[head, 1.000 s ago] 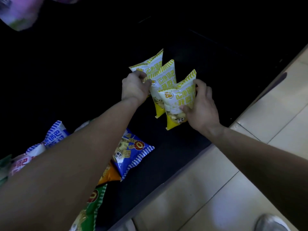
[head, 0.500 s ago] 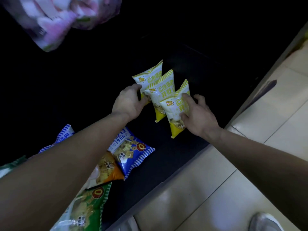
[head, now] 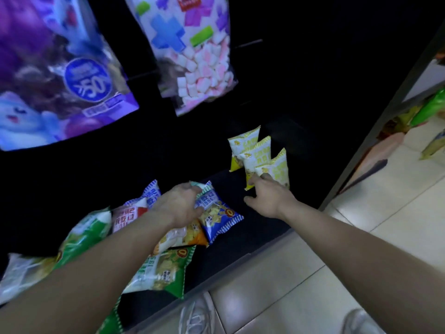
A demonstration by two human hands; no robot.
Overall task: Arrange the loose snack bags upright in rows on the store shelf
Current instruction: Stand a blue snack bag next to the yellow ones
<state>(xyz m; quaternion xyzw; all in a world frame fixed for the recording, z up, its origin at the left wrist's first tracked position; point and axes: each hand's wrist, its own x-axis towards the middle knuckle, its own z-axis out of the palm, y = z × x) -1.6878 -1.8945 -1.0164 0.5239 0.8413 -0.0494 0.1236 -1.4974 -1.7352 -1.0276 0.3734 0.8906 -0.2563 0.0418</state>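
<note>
– Dark shelf (head: 252,227) low over pale floor tiles (head: 313,273), with a marshmallow bag (head: 199,68) hanging at upper middle. Where are the snacks?
– Three yellow bags (head: 257,153) stand upright in a row at centre right. The loose ones lie in a heap at lower left: the blue bag (head: 221,218) on top, with the orange bag (head: 190,235), green bag (head: 163,268) and red bag (head: 127,213) around it.
– And the hands?
– The right hand (head: 269,201) is spread loose, fingertips touching the front yellow bag (head: 277,165), gripping nothing. The left hand (head: 178,208) lies on the blue bag, fingers bent over its top edge; blur hides whether they have closed on it.
– How will that bag handle?
– Light, I'd guess: puffed with air, slick film, brittle crackers inside. Squeeze the belly and it slips or crushes. I'd pinch the crimped top seam, lift, then stand it on its bottom seam beside the yellow row, steadying it with the other hand
</note>
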